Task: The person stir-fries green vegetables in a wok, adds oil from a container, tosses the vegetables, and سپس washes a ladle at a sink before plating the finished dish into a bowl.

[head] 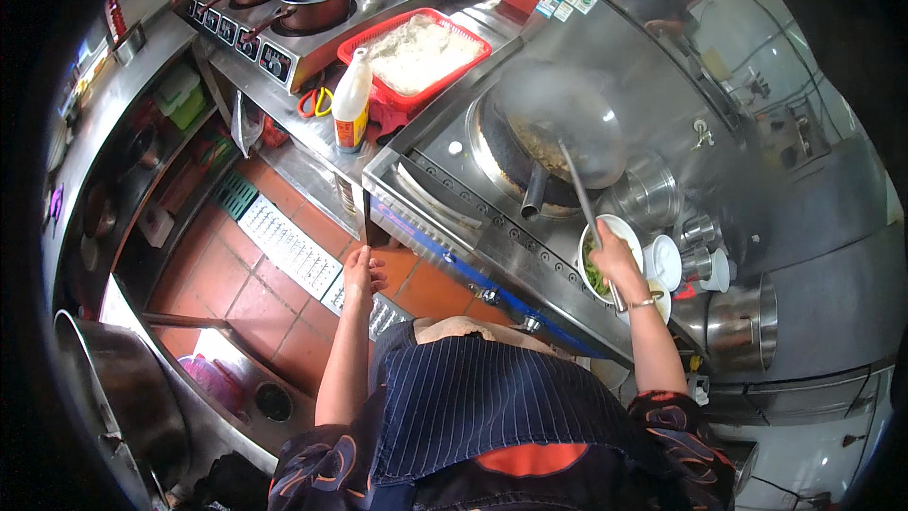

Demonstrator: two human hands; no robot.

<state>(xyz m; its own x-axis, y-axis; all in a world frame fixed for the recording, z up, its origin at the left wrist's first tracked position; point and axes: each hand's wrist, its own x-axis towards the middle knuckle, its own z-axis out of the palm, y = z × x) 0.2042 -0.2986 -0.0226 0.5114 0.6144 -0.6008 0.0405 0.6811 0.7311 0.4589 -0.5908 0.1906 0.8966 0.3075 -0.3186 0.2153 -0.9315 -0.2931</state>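
Note:
Steam rises from a wok (610, 113) on the stove's large burner, its hollow metal handle towards me and browned food in its bottom. My right hand (613, 255) is closed around the metal shaft of a long-handled cooking utensil (582, 191); its far end lies in the food, its shape hidden. Beneath that hand stands a white bowl (624, 227) of chopped greens (594, 273). My left hand (360, 275) hangs over the floor before the stove, fingers loosely curled and apart, holding nothing that I can see.
Left of the wok stand a plastic bottle (352, 99), scissors (316, 102) and a red basket (489, 50) of pale noodle-like food. Farther back, saucepans (317, 3) sit on round hobs. Metal containers (645, 188) and white tubs (663, 262) line the right side, beside a large steel pot (752, 326).

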